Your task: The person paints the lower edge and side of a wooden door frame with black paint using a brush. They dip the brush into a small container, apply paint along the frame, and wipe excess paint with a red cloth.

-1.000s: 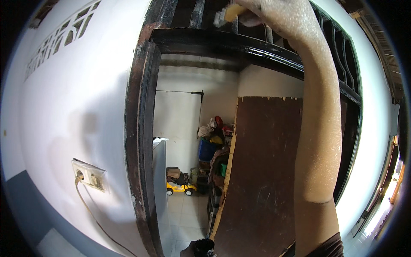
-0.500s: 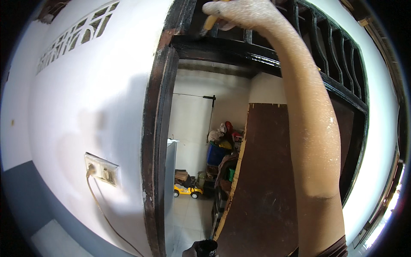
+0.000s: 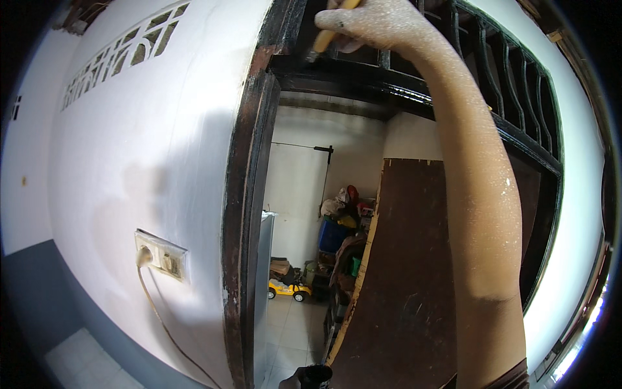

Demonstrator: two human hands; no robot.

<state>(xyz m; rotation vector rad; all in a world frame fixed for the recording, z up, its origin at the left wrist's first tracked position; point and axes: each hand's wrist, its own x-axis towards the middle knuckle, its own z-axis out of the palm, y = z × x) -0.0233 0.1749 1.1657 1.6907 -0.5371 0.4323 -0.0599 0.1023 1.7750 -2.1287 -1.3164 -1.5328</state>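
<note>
At the top of the view my right hand (image 3: 372, 24) is closed around a paintbrush (image 3: 326, 40) with a yellowish wooden handle. Its dark bristles point down and left, at the left end of the door frame's black, glossy crossbar (image 3: 363, 79). Whether the bristles touch the wood, I cannot tell. Down at the lower edge my left hand (image 3: 291, 380), mostly cut off and in shadow, holds a small dark can (image 3: 317, 375) with a black inside. The left door post (image 3: 245, 194) is duller and brownish, with worn patches.
A brown door panel (image 3: 402, 272) with a rough, pale edge stands behind my right forearm. On the white wall at left is a socket (image 3: 162, 255) with a plugged-in cord (image 3: 155, 311). Beyond the doorway are a yellow toy car (image 3: 289, 290) and piled belongings. Black bars (image 3: 486, 71) fill the upper opening.
The whole view has shifted slightly, so the doorway sits a little further right. My right hand and the brush remain near the crossbar's left end; the left hand still holds the can.
</note>
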